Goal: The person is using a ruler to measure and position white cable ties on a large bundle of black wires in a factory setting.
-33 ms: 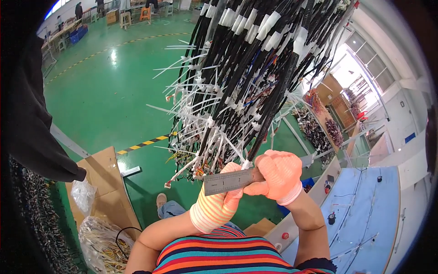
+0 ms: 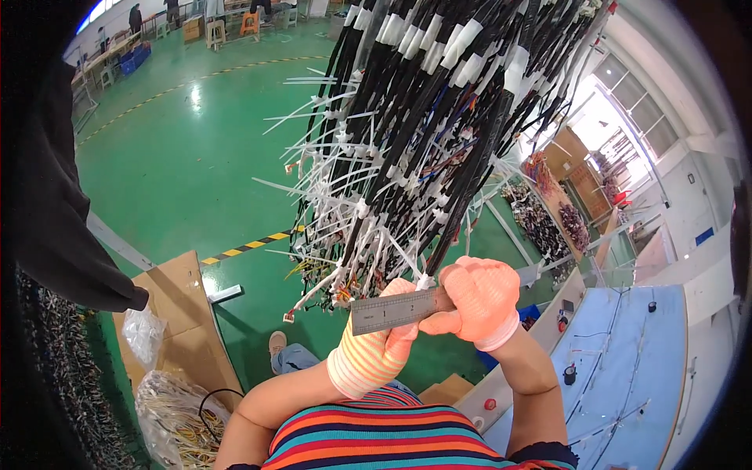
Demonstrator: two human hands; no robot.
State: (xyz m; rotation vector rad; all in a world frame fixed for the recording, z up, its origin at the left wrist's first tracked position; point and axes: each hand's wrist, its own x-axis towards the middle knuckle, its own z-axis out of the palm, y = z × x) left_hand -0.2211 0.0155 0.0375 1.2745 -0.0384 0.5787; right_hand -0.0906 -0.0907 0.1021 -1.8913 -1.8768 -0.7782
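A short steel ruler (image 2: 384, 312) lies level in front of the lower ends of a hanging bundle of black-sleeved wire harnesses (image 2: 411, 157). My right hand (image 2: 482, 301), in an orange knit glove, is closed round the ruler's right end. Behind the ruler, my left hand (image 2: 364, 360), in a striped glove, has its fingers curled; the ruler hides what they hold. Between the hands, a white cable tie (image 2: 424, 281) sits on one black harness, just above the ruler. Many white tie tails and loose wire ends stick out of the bundle above my left hand.
On the left are a cardboard sheet (image 2: 188, 321), a clear bag of wires (image 2: 176, 415) and dark hanging cloth (image 2: 63, 211). A blue-topped work board (image 2: 619, 368) stands at right. More harnesses (image 2: 536, 223) hang behind it; stools (image 2: 215, 35) are far off.
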